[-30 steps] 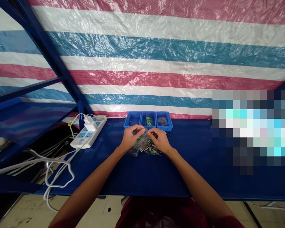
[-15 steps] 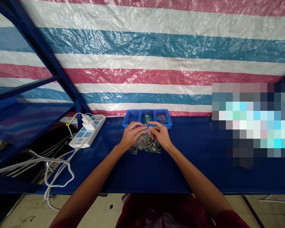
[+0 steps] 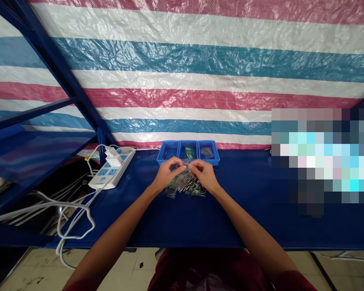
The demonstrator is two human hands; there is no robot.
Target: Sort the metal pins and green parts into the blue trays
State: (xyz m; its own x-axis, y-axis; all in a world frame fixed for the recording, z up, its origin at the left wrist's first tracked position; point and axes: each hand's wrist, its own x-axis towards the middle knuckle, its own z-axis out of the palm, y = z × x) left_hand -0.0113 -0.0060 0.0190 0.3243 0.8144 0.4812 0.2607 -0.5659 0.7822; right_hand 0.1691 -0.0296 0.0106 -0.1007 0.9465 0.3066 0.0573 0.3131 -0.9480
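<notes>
Both my hands meet over a small heap of green circuit boards with metal pins (image 3: 186, 186) on the blue table (image 3: 182, 218). My left hand (image 3: 166, 174) and my right hand (image 3: 204, 174) pinch the two ends of a small clear plastic bag (image 3: 185, 165) held just above the heap. All fingers are curled in a pinch. Three small blue bins (image 3: 188, 152) stand in a row right behind my hands; the middle one holds green parts, the right one something grey.
A white power strip (image 3: 112, 173) with a charger plugged in lies at the left, its white cables (image 3: 66, 210) trailing off the table edge. A striped tarpaulin (image 3: 200, 81) closes the back. Blue shelf frames (image 3: 48, 121) stand at the left. A blurred patch covers the right.
My hands have stayed together over the heap, shifting only slightly while fingering the clear bag. The view has tilted a little.
</notes>
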